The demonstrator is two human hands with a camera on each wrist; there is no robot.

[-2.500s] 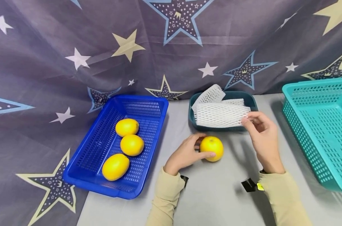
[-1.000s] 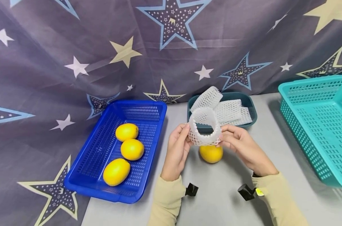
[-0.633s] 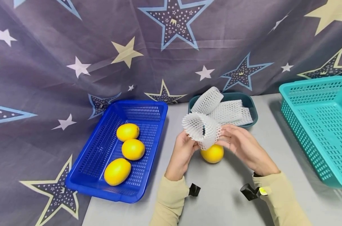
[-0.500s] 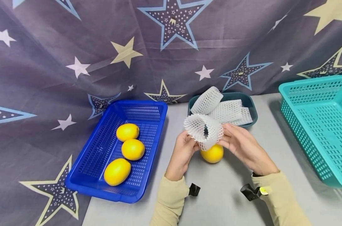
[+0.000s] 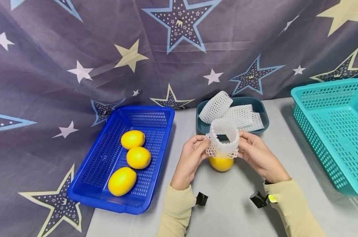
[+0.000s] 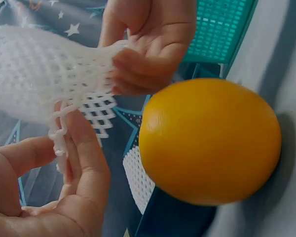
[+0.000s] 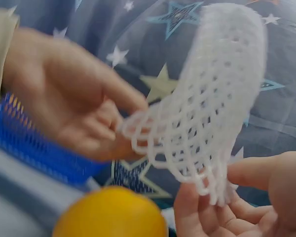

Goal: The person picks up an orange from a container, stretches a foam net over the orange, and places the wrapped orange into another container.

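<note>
A white foam fruit net (image 5: 224, 136) is stretched between both hands, its lower edge pulled wide and its upper mouth round. My left hand (image 5: 189, 159) pinches the lower edge on the left between thumb and fingers. On the opposite side my right hand (image 5: 260, 158) pinches the same edge, as the right wrist view shows with the net (image 7: 217, 89) flaring downward. Directly below, an orange (image 5: 221, 163) sits on the table, its top hidden by the net in the head view. In the left wrist view the orange (image 6: 209, 140) stands apart from both hands.
A blue basket (image 5: 107, 205) with three oranges (image 5: 138, 157) stands on the left. Behind the hands, a dark green tray (image 5: 261, 108) holds several more foam nets (image 5: 216, 107). At the right is a turquoise basket (image 5: 329, 115). A star-patterned cloth (image 5: 179, 65) hangs at the back.
The left hand has let go of the orange, and the right hand has lifted a net from the tray. Both hands now spread it; it has swung from leftward tilt to upright above the orange.
</note>
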